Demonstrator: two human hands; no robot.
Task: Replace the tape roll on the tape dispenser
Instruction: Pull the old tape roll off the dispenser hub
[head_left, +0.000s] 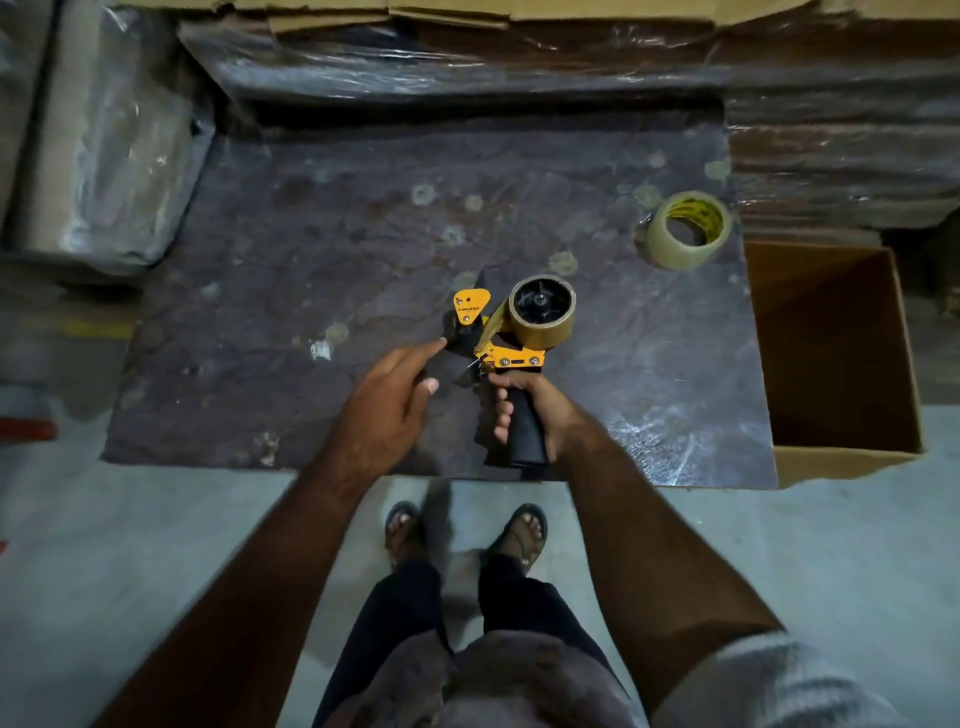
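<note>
R hand (530, 410) gripping tape dispenser (511, 353), L hand (389, 395) beside

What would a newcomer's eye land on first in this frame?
The orange tape dispenser at the centre of the dark table, its handle gripped by the right hand, the left hand open beside it. Next, the spare tape roll lying apart at the table's far right, near an open cardboard box.
</note>
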